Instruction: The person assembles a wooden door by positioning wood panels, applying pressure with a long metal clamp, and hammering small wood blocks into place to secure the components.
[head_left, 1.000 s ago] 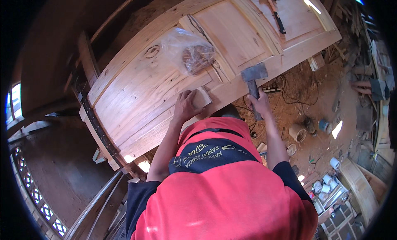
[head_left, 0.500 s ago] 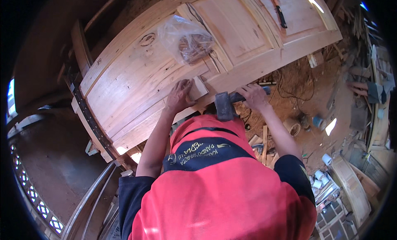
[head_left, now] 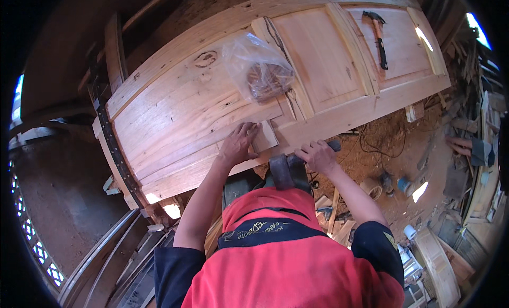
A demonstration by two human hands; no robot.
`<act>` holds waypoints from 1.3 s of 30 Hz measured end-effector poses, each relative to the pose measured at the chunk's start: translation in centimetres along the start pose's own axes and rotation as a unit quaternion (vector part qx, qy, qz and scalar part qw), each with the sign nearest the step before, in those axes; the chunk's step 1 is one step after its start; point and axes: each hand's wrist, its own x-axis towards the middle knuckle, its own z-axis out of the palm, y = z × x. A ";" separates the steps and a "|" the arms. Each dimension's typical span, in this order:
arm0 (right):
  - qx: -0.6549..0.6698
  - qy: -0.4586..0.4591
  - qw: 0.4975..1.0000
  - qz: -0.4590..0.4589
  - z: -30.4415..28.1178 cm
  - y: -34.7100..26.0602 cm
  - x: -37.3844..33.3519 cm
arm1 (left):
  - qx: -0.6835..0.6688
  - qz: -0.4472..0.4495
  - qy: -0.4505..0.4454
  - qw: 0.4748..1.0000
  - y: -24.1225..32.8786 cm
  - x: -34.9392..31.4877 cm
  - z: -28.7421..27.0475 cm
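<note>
My left hand (head_left: 238, 144) rests at the near edge of a panelled wooden door (head_left: 169, 133), its fingers against a small pale wood block (head_left: 265, 137). The block lies flat along the door's near rail. In my right hand (head_left: 319, 157) is a mallet, gripped by its dark handle close to the head. The dark blocky mallet head (head_left: 281, 172) hangs just off the near edge of the door, in front of my lap and apart from the block. Beyond the block, a clear plastic bag (head_left: 260, 69) with brown contents sits on the door.
A claw hammer (head_left: 379, 40) with a black grip lies on the far right panel. Dark perforated metal strip (head_left: 114, 141) crosses the door's left end. Cables (head_left: 379, 148), a tape roll (head_left: 371, 188) and wood scraps litter the dirt floor to the right. Long boards (head_left: 101, 255) lean at lower left.
My right hand has drawn the mallet toward me and somewhat left. My left hand stays at the wood block. The view has shifted, bringing the whole claw hammer into sight.
</note>
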 end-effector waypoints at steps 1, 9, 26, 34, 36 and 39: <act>0.024 -0.007 0.999 -0.028 -0.2 -0.1 -0.1 | -0.001 0.000 0.000 1.000 0.0 0.1 0.0; 0.018 -0.031 0.998 0.051 0.1 -1.1 0.6 | -0.004 -0.002 0.013 1.000 0.2 0.3 0.0; 0.031 -0.049 0.995 0.076 -0.3 -1.0 1.4 | -0.003 0.007 0.019 1.000 0.1 0.3 0.1; 0.107 0.004 0.989 0.101 -0.7 -1.0 -0.2 | -0.005 -0.027 0.034 0.999 0.3 -0.1 0.6; 0.120 0.020 0.986 0.117 -1.0 -1.4 -0.3 | -0.009 -0.034 0.041 0.999 0.2 -0.8 1.0; 0.134 0.045 0.978 0.155 -1.1 -2.0 -0.4 | -0.029 -0.059 0.062 0.996 -0.8 -3.8 1.2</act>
